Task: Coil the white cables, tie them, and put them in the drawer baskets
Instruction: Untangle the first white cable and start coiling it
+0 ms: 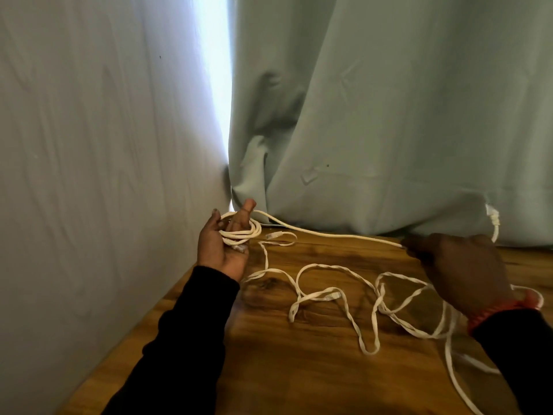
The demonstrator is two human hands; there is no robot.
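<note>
My left hand [223,245] is palm up at the table's far left corner, with a small coil of white cable [242,232] wound around its fingers. From the coil a taut stretch of the same cable [329,235] runs right to my right hand [457,265], which pinches it near the curtain's hem. Loose white cables [338,295] lie tangled in loops on the wooden table [284,369] between my hands. One connector end [275,235] lies just right of the coil. No drawer baskets are in view.
A pale green curtain [389,115] hangs behind the table and touches its far edge. A grey wall [89,145] borders the table on the left. A white plug [493,218] dangles at the curtain's hem, far right.
</note>
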